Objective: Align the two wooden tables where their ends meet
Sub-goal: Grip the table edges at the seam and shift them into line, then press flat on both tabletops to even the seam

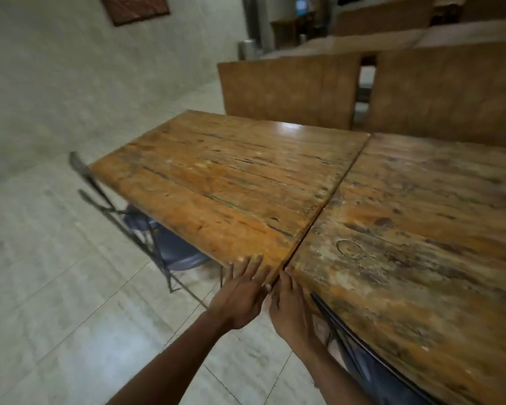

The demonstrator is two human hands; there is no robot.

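The left table [225,182] and the right table [421,244] stand end to end, with a thin dark seam [327,206] between them. Both hands are at the near end of this seam. The left hand [240,293] lies flat with spread fingers on the left table's corner. The right hand [289,305] presses the near edge of the right table, fingers extended, gripping nothing. A blue folding chair [158,241] stands under the left table.

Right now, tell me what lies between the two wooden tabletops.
Only a thin dark seam between the left table and right table; nothing sits in it, per the head view.
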